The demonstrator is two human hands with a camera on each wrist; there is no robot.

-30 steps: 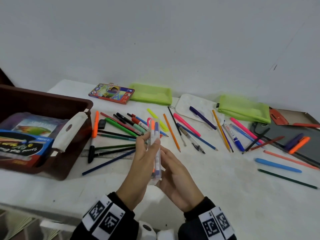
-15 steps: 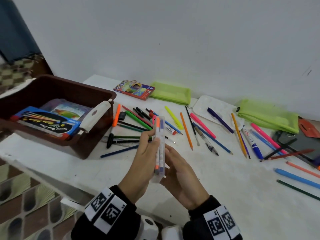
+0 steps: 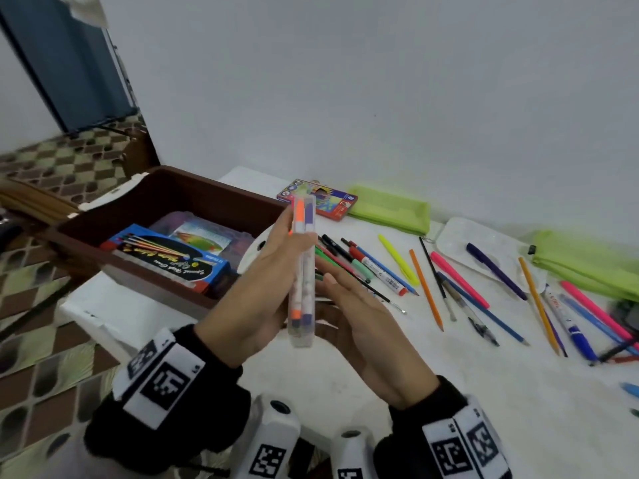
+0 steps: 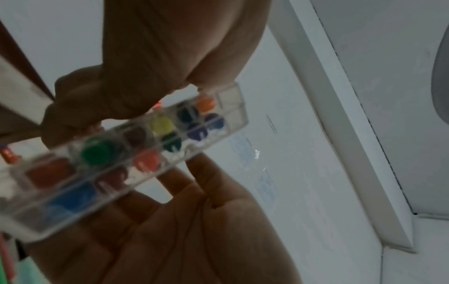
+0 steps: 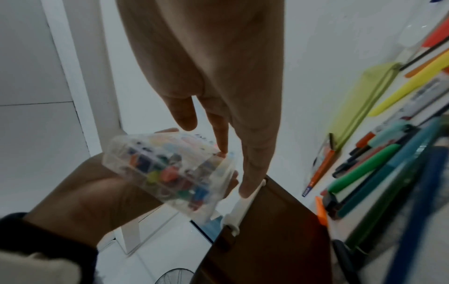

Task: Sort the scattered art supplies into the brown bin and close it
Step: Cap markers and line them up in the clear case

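A clear plastic marker case with coloured markers inside stands upright in front of me. My left hand grips its left side, fingers curled round it. My right hand lies flat and straight-fingered along the right side; a fingertip touches the case. The markers' coloured ends show through the case in the left wrist view. The open brown bin sits just left of the hands. It holds a blue brush pack and a clear box.
Several pens, pencils and markers lie scattered on the white table right of the hands. Two green pouches, a coloured pencil box and a white palette line the back. The table's left edge drops to tiled floor.
Both hands have carried the marker case left and up, from the middle of the table to the bin's right end. My view has swung left with them.
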